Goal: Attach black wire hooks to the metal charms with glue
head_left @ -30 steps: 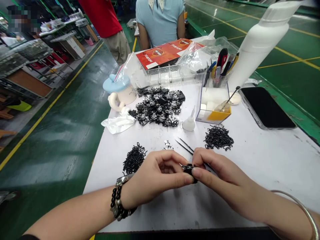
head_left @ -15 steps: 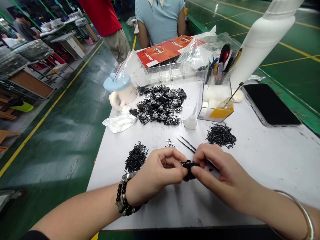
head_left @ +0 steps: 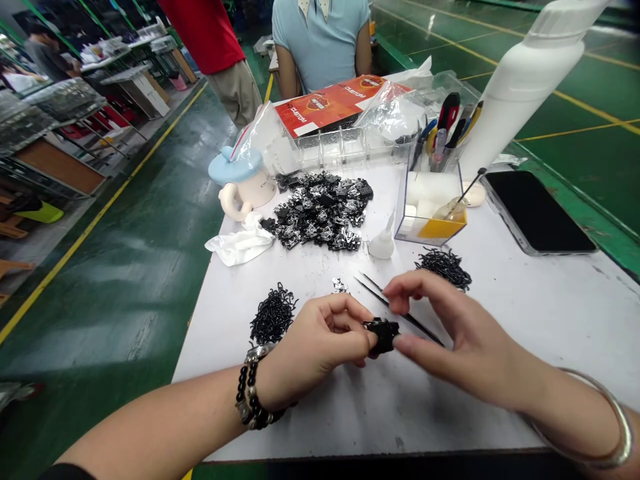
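Between the thumb and fingers of my left hand (head_left: 330, 337) is a small black plastic part (head_left: 383, 335) with a bit of shiny metal on its upper edge. My right hand (head_left: 450, 333) is just right of it, thumb and fingers spread, the thumb tip close to the part's edge; I cannot tell if it touches. Black tweezers (head_left: 415, 321) lie on the table under my right hand. A few tiny silver metal pieces (head_left: 340, 285) lie beyond my left hand. One pile of small black curved pieces (head_left: 273, 315) is beside my left wrist, another pile (head_left: 443, 267) beyond my right hand.
A heap of black-and-metal parts (head_left: 320, 210) covers the table's middle, beside a lidded mug (head_left: 245, 183) and crumpled tissue (head_left: 240, 243). A small dropper bottle (head_left: 383, 241), tool box (head_left: 433, 207), white bottle (head_left: 530, 87) and phone (head_left: 540, 210) stand or lie right. People are beyond.
My right hand has let go of the black plastic part, its fingers opening and lifting away. My left hand keeps the part nearly in the same place.
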Available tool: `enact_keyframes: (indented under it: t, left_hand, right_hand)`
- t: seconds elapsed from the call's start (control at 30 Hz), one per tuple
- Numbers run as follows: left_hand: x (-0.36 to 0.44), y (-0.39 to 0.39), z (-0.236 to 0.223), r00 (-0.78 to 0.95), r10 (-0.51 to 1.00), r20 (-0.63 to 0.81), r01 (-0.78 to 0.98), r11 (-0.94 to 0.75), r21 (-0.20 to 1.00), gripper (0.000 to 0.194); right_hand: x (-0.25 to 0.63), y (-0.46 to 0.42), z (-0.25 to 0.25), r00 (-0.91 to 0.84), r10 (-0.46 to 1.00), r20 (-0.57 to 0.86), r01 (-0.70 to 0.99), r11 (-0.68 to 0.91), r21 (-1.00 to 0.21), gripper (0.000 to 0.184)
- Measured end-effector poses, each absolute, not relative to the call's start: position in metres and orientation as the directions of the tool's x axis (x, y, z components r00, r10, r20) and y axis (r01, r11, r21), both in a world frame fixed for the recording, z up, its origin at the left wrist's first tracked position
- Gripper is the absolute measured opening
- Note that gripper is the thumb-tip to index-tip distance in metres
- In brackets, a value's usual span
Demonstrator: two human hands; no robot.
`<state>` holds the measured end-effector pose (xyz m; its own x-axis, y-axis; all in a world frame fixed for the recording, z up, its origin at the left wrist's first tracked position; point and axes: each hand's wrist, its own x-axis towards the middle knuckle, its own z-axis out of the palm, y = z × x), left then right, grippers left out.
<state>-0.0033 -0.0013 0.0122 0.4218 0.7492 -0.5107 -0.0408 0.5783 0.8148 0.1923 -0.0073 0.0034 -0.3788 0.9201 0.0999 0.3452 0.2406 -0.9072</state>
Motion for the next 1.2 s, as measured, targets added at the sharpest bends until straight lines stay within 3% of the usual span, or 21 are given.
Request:
enact_keyframes:
  t: [0.1, 0.2, 0.3, 0.43, 0.57, 0.67, 0.8, 0.9, 1.0, 1.1, 1.2]
  left_hand:
    - [-0.001, -0.001, 0.013, 0.413, 0.733, -0.54, -0.05, 0.61, 0.791, 0.024]
    - [0.001, -0.002, 0.012, 0.394, 0.724, -0.566, -0.062, 0.635, 0.77, 0.023]
    - [0.005, -0.006, 0.01, 0.386, 0.709, -0.59, -0.068, 0.66, 0.749, 0.023]
    - [0.009, -0.012, 0.008, 0.402, 0.688, -0.604, -0.074, 0.682, 0.728, 0.023]
    - [0.011, -0.014, 0.008, 0.413, 0.68, -0.606, -0.066, 0.686, 0.724, 0.02]
    - [0.011, -0.014, 0.007, 0.423, 0.679, -0.6, -0.069, 0.684, 0.726, 0.018]
    - [0.011, -0.013, 0.005, 0.425, 0.673, -0.605, -0.068, 0.69, 0.72, 0.016]
    - [0.011, -0.012, 0.004, 0.425, 0.66, -0.619, -0.048, 0.7, 0.713, 0.014]
    - [0.011, -0.011, 0.001, 0.417, 0.652, -0.633, -0.028, 0.706, 0.708, 0.015]
    - [0.01, -0.011, 0.0, 0.42, 0.65, -0.633, -0.017, 0.703, 0.711, 0.016]
    - [0.01, -0.01, 0.0, 0.423, 0.643, -0.639, -0.008, 0.707, 0.707, 0.017]
  right_hand:
    - [0.198, 0.007, -0.001, -0.201, 0.963, 0.181, 0.335, 0.241, -0.911, 0.025]
    - [0.198, 0.021, -0.008, -0.066, 0.966, 0.251, 0.507, 0.249, -0.825, 0.028]
    - [0.193, 0.031, -0.013, -0.059, 0.968, 0.243, 0.664, 0.22, -0.715, 0.037]
    - [0.186, 0.044, -0.019, -0.036, 0.987, 0.159, 0.719, 0.136, -0.682, 0.045]
    - [0.184, 0.051, -0.021, 0.006, 0.985, 0.173, 0.701, 0.119, -0.703, 0.031]
    - [0.184, 0.049, -0.018, 0.031, 0.979, 0.204, 0.609, 0.143, -0.78, 0.023]
    - [0.185, 0.04, -0.01, 0.066, 0.973, 0.219, 0.396, 0.176, -0.901, 0.025]
    - [0.188, 0.036, -0.003, 0.022, 0.998, 0.053, 0.073, 0.051, -0.996, 0.028]
    - [0.192, 0.033, 0.004, 0.037, 0.998, -0.055, -0.249, -0.044, -0.967, 0.029]
    - [0.195, 0.027, 0.011, 0.136, 0.991, 0.009, -0.337, 0.055, -0.94, 0.031]
    - [0.196, 0.017, 0.016, 0.118, 0.987, 0.105, -0.325, 0.138, -0.936, 0.035]
